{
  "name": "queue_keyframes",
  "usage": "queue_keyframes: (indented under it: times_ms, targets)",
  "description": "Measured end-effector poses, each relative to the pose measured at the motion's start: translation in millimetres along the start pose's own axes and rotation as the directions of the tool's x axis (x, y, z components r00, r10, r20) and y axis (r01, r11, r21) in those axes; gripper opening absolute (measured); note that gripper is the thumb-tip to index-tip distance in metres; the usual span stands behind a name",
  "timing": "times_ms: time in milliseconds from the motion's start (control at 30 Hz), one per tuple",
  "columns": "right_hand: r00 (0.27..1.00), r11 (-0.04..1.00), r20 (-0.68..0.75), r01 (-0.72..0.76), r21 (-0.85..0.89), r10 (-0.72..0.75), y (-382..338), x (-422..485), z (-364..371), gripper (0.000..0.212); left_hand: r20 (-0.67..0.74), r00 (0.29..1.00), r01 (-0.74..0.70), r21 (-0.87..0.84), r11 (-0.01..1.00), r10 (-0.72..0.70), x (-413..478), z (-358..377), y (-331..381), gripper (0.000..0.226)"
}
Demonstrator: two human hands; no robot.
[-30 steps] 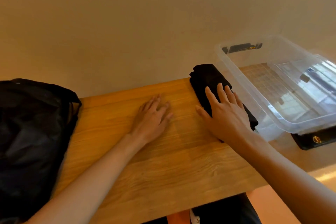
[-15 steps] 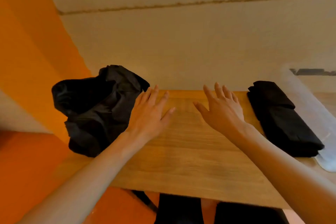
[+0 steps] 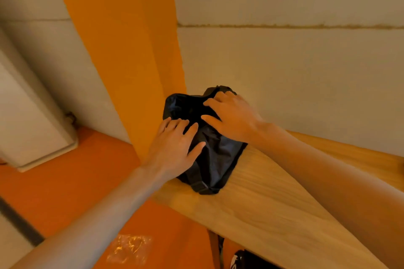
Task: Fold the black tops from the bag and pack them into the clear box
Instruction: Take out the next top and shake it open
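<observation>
A black fabric bag (image 3: 215, 159) sits at the left end of the wooden table (image 3: 273, 203), its mouth open toward the wall. My left hand (image 3: 175, 146) rests on the bag's near left side with fingers spread. My right hand (image 3: 231, 116) lies over the bag's top at the far rim of the opening, fingers bent over the fabric. What is inside the bag is too dark to make out. The folded black top and the clear box are out of view to the right.
The table's left edge drops to an orange floor (image 3: 65, 192). An orange wall stripe (image 3: 131, 50) and a grey wall stand close behind the bag. A white appliance or cabinet (image 3: 26, 120) stands at the far left.
The view has swung left, away from the folded top and the box. Both hands left the bare tabletop and moved left onto the bag.
</observation>
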State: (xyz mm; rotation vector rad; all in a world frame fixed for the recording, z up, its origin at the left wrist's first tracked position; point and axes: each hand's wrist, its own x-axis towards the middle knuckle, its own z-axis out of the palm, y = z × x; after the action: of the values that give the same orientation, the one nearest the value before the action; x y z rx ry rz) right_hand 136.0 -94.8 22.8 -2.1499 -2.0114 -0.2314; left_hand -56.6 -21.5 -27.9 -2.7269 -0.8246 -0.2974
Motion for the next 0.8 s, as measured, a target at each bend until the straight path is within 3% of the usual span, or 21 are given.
queue_keyframes:
  times_ms: [133, 200, 333, 600, 733, 800]
  targets:
    - [0.958, 0.982, 0.217, 0.184, 0.040, -0.188, -2.5, 46.5, 21.0, 0.049, -0.046, 0.999, -0.021, -0.042, 0.999, 0.019, -8.4, 14.7, -5.6, 0.070]
    - [0.922, 0.976, 0.326, 0.219, -0.001, -0.207, -2.4, 60.9, 30.5, 0.051, -0.058, 0.998, -0.013, -0.038, 0.999, 0.011, -12.6, 21.0, -8.0, 0.069]
    - [0.914, 0.985, 0.371, 0.170, 0.019, -0.165, 3.2, 74.6, 50.0, 0.059, -0.075, 0.997, 0.005, -0.028, 1.000, -0.007, -23.1, 33.5, -14.4, 0.071]
    - [0.918, 1.000, 0.398, 0.002, 0.017, -0.009, 2.1, 75.4, 76.6, 0.053, -0.097, 0.995, -0.006, -0.016, 1.000, 0.005, -36.8, 60.5, -8.4, 0.076]
    - [0.961, 0.997, 0.276, -0.042, 0.068, 0.021, 9.2, 74.2, 87.0, 0.013, -0.087, 0.996, -0.003, -0.023, 1.000, 0.001, -35.7, 65.4, -7.8, 0.078]
    - [0.984, 0.990, 0.176, -0.037, 0.138, 0.012, 14.1, 71.3, 88.1, 0.010, -0.091, 0.996, 0.002, -0.040, 0.999, -0.005, -34.6, 65.8, -8.3, 0.079]
